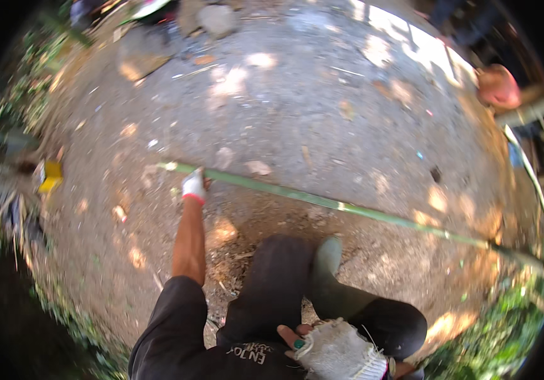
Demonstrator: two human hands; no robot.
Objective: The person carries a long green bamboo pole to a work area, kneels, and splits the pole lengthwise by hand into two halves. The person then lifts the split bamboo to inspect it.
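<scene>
A long green bamboo pole [272, 188] slants across the view above the ground, from the left of the middle to the lower right. My left hand [194, 185], in a white glove with a pink cuff, is closed around it near its left end. Close to my body, over my lap, is my right hand [341, 349] in a worn whitish glove with bare fingertips. Its fingers are bent, and a small green round thing [298, 343] shows by them. What that hand holds, if anything, is hidden. Dark trousers and a green boot [327, 256] show beneath the pole.
Grey-brown dirt ground [253, 120] spreads ahead, with scattered leaves and bits. Stones [217, 21] lie at the far left. A yellow object [50, 176] sits at the left edge. Leafy plants [506, 335] border the lower right. A round reddish thing [498, 87] is at the right.
</scene>
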